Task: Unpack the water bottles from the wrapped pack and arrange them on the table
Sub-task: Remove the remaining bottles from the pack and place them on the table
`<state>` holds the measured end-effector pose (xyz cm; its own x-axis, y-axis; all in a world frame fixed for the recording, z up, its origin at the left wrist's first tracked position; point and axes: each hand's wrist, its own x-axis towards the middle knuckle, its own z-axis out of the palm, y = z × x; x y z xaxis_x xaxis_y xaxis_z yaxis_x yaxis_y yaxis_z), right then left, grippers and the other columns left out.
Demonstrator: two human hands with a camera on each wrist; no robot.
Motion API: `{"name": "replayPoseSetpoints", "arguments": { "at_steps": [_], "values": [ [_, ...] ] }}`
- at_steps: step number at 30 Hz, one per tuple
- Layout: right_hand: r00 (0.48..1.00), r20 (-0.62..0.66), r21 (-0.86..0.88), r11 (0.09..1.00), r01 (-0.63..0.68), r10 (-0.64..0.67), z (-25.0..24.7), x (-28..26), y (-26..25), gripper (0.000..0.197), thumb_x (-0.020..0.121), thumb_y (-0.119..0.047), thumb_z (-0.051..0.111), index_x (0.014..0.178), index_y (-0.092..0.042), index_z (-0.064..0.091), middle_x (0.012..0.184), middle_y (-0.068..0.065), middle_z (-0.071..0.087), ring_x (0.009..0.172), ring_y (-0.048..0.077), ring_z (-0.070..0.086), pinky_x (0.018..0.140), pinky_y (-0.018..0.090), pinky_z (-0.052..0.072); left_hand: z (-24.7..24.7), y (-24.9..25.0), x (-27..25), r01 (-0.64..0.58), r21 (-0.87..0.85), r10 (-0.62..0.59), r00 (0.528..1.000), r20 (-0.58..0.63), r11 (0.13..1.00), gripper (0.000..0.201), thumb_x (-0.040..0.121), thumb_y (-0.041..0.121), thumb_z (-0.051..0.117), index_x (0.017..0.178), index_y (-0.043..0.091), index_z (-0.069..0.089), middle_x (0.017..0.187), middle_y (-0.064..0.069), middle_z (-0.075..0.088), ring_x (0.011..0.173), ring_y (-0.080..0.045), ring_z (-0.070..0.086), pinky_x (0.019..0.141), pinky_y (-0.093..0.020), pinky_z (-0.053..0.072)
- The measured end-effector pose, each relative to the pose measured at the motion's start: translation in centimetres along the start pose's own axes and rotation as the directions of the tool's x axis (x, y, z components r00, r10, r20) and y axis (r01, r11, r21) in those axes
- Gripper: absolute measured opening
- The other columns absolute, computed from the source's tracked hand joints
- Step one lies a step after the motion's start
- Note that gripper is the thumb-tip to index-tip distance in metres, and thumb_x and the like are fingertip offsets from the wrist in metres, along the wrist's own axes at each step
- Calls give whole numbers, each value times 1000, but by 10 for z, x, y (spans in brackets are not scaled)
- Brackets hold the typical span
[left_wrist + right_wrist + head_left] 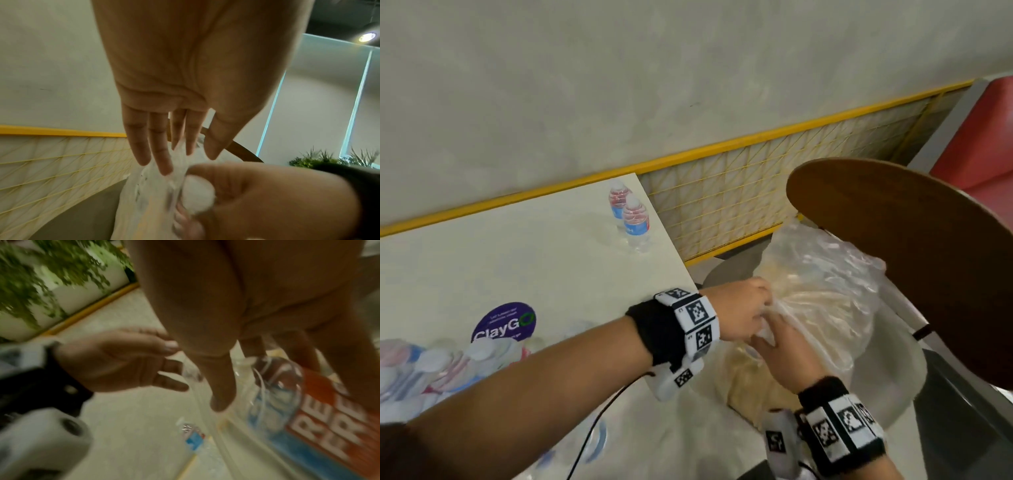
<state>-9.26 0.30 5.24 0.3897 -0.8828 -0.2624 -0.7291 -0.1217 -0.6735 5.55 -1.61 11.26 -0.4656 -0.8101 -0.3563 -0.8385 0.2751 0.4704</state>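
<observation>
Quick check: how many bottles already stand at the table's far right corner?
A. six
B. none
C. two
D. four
C: two upright bottles stand together near the far corner of the table, while both hands work at the plastic wrap off its edge.

Two small clear plastic water bottles point(631, 214) stood close together at the far right corner of the pale rectangular bench point(517, 246). A round purple sticker point(505, 322) lay nearer, left of centre. Off the right edge, a crumpled clear plastic wrap point(822, 291) sat below a round brown wooden tabletop point(914, 260).
</observation>
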Motion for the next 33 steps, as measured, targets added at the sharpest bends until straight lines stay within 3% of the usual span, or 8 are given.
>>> {"name": "replayPoseSetpoints", "arguments": {
  "at_steps": [4, 8, 13, 17, 20, 25, 30, 33],
  "values": [
    [977, 205, 26, 998, 50, -55, 1, -31, -26, 19, 89, -30, 61, 106, -31, 53, 100, -11, 60, 79, 3, 57, 69, 12, 42, -7, -33, -35, 12, 12, -12, 999, 33, 1000, 55, 95, 25, 50, 146, 13, 32, 153, -3, 29, 135, -19, 36, 110, -28, 30],
    [925, 352, 18, 989, 144, -141, 3, -46, -49, 20, 85, -37, 63, 101, -43, 53, 104, -18, 61, 95, 0, 55, 86, 19, 43, -4, -50, -62, 43, -64, -35, 992, 118, 997, 53, 97, 21, 49, 147, 17, 32, 156, 0, 26, 134, -16, 39, 107, -22, 29],
    [930, 306, 181, 972, 152, -203, 32, -37, -78, 21, 83, -37, 67, 100, -40, 57, 98, -19, 61, 88, 4, 57, 80, 31, 49, -28, -42, -78, 29, -314, 14, 991, 136, 949, 37, 92, 15, 47, 126, 26, 59, 123, -3, 58, 104, -25, 62, 100, -45, 46],
    [973, 170, 210, 970, 120, -157, 63, -9, -89, 27, 75, -48, 67, 100, -43, 56, 93, -11, 64, 88, 12, 61, 79, 37, 52, -44, -59, -93, 78, -132, -67, 994, 87, 988, 55, 86, 5, 55, 136, 25, 46, 140, -1, 47, 126, -18, 47, 99, -30, 43],
    [988, 85, 187, 976, 108, -126, 89, 17, -98, 38, 79, -36, 70, 113, -31, 55, 106, -1, 66, 95, 20, 61, 77, 31, 48, -31, -81, -101, 175, 65, -185, 958, 221, 982, 86, 80, 14, 71, 149, 25, 20, 146, 1, 39, 129, -17, 42, 93, -22, 34],
    [969, 247, 113, 994, 6, -34, 116, 46, -83, 77, 82, -27, 71, 145, -13, 30, 141, 8, 46, 127, 24, 47, 99, 33, 44, 2, -99, -95, 267, 239, -315, 929, 192, 933, 88, 82, 28, 70, 151, 24, 15, 141, -6, 46, 126, -23, 47, 100, -30, 37],
    [938, 334, -402, 914, 58, 88, 121, 40, -15, 85, 83, -49, 63, 150, -30, 14, 159, 7, 2, 146, 36, -2, 117, 48, 12, 11, -114, -87, 292, 320, -369, 905, 214, 901, 59, 90, 34, 57, 144, 22, 35, 145, -4, 43, 132, -23, 42, 104, -32, 36],
    [920, 355, -530, 847, 51, 166, 122, 32, 24, 62, 81, -41, 64, 137, -36, 38, 157, 7, 7, 143, 42, -5, 115, 55, 9, 12, -117, -83, 293, 319, -366, 909, 200, 901, 58, 89, 35, 58, 142, 27, 37, 144, -2, 43, 131, -22, 42, 104, -31, 36]
  ]
}}
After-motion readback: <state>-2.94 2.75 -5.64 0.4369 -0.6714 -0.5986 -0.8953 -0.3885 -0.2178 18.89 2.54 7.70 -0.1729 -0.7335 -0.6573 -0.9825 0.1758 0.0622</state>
